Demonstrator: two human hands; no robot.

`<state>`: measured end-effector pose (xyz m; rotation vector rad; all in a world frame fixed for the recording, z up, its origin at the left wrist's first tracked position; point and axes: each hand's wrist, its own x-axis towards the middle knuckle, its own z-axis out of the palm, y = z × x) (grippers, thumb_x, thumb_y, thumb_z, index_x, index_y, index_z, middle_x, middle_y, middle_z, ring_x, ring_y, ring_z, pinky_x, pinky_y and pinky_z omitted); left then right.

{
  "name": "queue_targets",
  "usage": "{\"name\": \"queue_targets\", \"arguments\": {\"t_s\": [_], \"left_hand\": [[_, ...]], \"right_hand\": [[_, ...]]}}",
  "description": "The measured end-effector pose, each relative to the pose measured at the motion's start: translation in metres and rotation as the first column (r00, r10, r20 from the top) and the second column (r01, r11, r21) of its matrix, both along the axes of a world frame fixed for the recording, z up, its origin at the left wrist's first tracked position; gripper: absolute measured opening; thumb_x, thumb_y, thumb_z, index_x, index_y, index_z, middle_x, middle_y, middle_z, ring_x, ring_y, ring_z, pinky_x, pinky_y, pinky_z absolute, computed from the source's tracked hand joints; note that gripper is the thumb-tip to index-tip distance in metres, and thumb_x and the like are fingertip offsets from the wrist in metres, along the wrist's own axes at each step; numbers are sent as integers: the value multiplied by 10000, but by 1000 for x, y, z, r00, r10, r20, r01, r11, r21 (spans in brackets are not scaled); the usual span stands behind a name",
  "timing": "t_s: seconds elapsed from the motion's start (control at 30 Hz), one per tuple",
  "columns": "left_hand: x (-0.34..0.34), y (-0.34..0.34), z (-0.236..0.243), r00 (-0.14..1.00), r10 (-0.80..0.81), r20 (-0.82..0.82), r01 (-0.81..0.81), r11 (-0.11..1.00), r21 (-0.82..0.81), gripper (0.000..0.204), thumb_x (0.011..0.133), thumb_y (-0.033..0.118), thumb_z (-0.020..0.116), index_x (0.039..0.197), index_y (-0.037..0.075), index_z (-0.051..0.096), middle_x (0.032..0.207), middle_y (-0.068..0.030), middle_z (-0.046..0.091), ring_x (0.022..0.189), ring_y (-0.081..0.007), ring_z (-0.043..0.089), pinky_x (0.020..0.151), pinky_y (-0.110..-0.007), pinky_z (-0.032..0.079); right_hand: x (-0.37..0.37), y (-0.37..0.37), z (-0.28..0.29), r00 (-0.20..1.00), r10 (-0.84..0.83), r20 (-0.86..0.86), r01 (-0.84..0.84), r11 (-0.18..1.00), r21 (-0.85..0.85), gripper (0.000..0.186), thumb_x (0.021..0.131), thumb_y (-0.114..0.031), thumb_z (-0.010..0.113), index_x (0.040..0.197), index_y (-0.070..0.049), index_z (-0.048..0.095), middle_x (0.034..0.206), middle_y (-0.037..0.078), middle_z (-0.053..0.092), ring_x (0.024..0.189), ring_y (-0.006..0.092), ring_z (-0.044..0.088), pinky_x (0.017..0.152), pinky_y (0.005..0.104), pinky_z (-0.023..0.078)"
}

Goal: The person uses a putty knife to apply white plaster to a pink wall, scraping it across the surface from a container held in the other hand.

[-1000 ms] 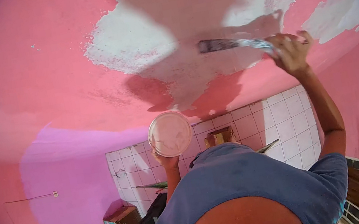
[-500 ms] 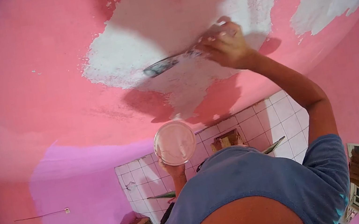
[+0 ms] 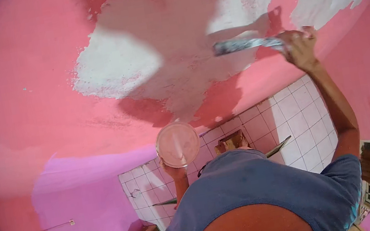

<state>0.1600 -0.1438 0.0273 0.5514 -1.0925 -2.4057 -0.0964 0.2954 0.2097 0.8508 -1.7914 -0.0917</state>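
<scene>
The flat tool (image 3: 238, 46) has been drawn back to the right: half a second ago it was held far over to the left, across the large pale patch (image 3: 171, 34) of the pink wall (image 3: 38, 115), and now it is held near the patch's right-hand side. It is blurred by motion, and whether the wall is touched by its end cannot be told.

The tool's handle is clasped in the grip of the right hand (image 3: 300, 49), whose arm is now stretched out more to the side. By this, a leftward sweep seems to have been finished and the return made, so the surface is probably being worked in back-and-forth strokes.

The round container (image 3: 177, 144) is held below the patch, its edge clamped in the grip of the left hand (image 3: 174, 168). A whitish streak is seen on it. Its position is little changed, so it is apparently being kept within reach.
</scene>
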Motion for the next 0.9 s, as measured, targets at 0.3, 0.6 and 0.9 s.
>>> {"name": "queue_targets", "arguments": {"t_s": [0.3, 0.6, 0.9], "left_hand": [[-1, -6, -4, 998, -61, -28, 66, 960, 272, 569, 830, 398, 469, 1320, 117, 410, 1330, -90, 437, 1203, -300, 424, 984, -506, 372], [6, -15, -22, 999, -47, 15, 42, 968, 246, 568, 809, 413, 504, 1292, 122, 437, 1301, -69, 464, 1177, -279, 442, 959, -489, 390], [13, -15, -10, 995, -93, 42, 80, 965, 251, 575, 807, 435, 506, 1289, 129, 437, 1307, -61, 450, 1192, -276, 423, 965, -498, 379]], "right_hand": [[-26, -111, -15, 929, 364, 69, -356, 929, -103, 273, 729, -258, 699, 987, -176, 662, 999, 8, 568, 840, 178, 553, 816, 431, 423], [-37, 24, -32, 997, -67, 44, 68, 997, -22, 425, 731, -271, 683, 1128, -162, 577, 1101, -14, 562, 987, 178, 496, 907, 507, 351], [-16, -24, -24, 995, 100, -20, -99, 994, 38, 333, 789, -293, 614, 1093, -158, 614, 1057, -23, 578, 860, 136, 509, 879, 447, 383]]}}
